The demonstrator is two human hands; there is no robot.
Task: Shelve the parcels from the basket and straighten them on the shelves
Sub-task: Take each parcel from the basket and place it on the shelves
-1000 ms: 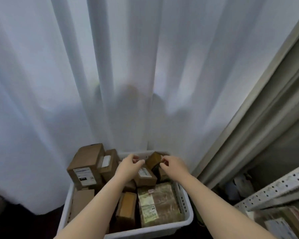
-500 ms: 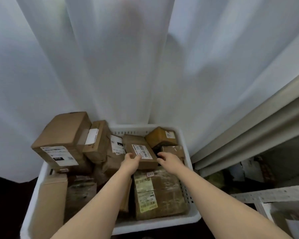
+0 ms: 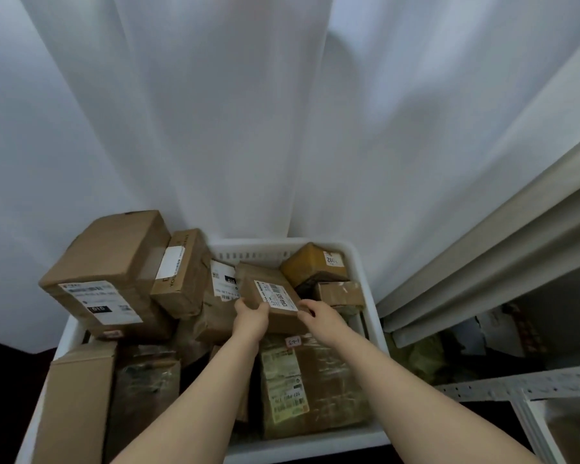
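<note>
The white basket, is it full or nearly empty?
Full: brown parcels crowd the basket, and the big box at its left stands above the rim. The left hand and right hand grip one labelled parcel.

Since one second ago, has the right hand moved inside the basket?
Yes. The right hand drew back from the far rim of the white basket, toward the near rim, and now holds the labelled parcel.

One head-worn wide-angle view looks forward and steeply down from close above the white basket [image 3: 282, 244]; white curtain [image 3: 248, 128] fills the frame behind the basket, metal shelving [image 3: 482, 385] lies right of it.
</note>
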